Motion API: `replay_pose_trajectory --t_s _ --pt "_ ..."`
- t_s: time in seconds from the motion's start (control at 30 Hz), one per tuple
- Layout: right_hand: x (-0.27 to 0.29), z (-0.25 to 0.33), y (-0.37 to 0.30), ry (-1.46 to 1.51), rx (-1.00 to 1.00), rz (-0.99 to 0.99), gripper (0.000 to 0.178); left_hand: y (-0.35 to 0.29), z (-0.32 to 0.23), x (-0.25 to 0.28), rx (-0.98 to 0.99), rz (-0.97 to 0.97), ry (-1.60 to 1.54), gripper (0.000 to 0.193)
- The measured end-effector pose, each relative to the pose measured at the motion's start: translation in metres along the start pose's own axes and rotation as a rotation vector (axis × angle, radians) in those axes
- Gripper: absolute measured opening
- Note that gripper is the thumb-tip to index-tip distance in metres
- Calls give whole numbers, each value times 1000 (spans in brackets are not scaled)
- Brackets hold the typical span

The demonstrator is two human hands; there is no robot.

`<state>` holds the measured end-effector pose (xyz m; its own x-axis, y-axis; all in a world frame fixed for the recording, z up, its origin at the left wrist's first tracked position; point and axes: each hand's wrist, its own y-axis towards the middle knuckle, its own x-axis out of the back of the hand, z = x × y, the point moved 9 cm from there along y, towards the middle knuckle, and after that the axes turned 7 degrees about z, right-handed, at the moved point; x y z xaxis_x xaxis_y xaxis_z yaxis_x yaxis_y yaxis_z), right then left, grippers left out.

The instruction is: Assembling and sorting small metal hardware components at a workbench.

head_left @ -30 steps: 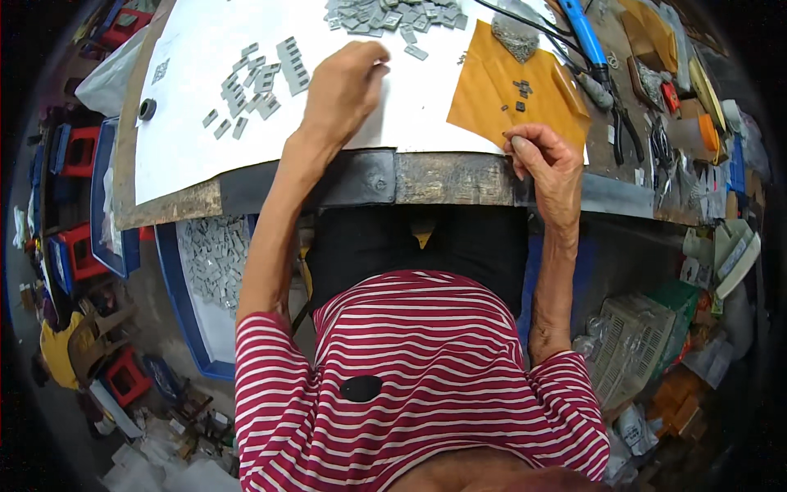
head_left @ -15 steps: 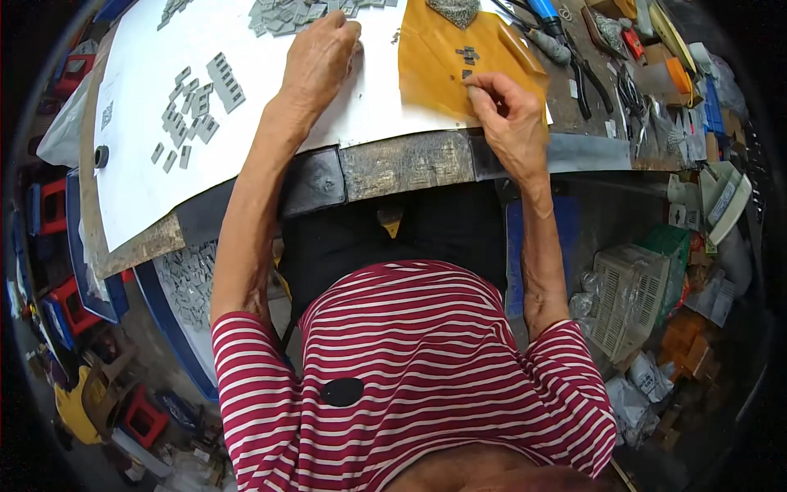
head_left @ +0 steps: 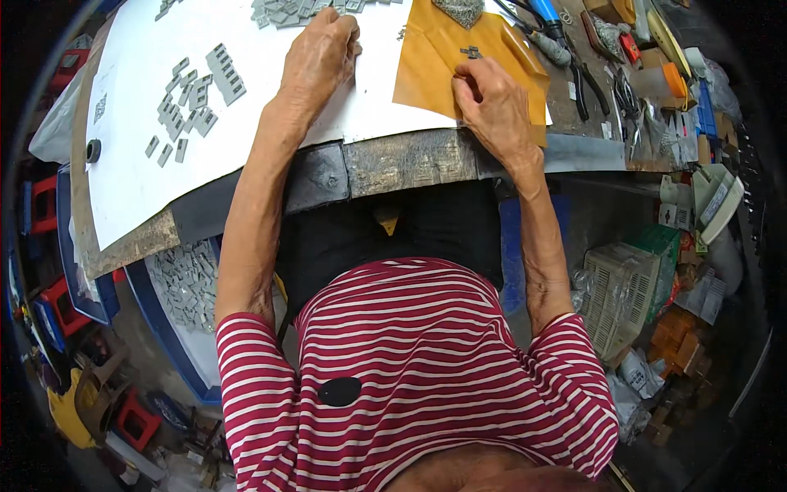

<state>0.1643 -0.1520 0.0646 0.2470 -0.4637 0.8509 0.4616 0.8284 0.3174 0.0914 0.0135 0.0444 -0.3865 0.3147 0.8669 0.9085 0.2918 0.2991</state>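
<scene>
My left hand (head_left: 321,56) is curled closed on the white sheet (head_left: 147,197), close to a pile of small grey flat pieces (head_left: 287,11). Whatever its fingers hold is hidden beneath it. Over the yellow-orange sheet (head_left: 422,78), my right hand (head_left: 496,107) has thumb and forefinger drawn together in a pinch; anything between them is too small to make out. Just beyond its fingertips lie a few small dark pieces (head_left: 470,52). A heap of tiny metal parts (head_left: 459,10) rests at that sheet's far end. Left of my left hand, more grey pieces with slots (head_left: 197,97) lie scattered.
Black-handled pliers (head_left: 589,86) and a blue-handled tool (head_left: 544,11) lie at the right. A black ring (head_left: 93,151) sits near the left edge. Below the table's left side is a blue tray (head_left: 160,328) of grey pieces. A beige crate (head_left: 619,299) stands lower right.
My right hand has shifted a little left, toward me, over the yellow-orange sheet, still pinched. The left hand stays nearly in place, closed. The whole view has shifted slightly.
</scene>
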Motion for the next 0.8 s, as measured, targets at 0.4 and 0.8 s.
replay_pose_trajectory --t_s 0.4,0.8 --pt "4 -7 3 77 -90 -97 11 -6 1 4 26 -8 -37 13" --pt "-33 -35 -8 1342 -507 46 10 -5 2 13 25 -32 26 12"
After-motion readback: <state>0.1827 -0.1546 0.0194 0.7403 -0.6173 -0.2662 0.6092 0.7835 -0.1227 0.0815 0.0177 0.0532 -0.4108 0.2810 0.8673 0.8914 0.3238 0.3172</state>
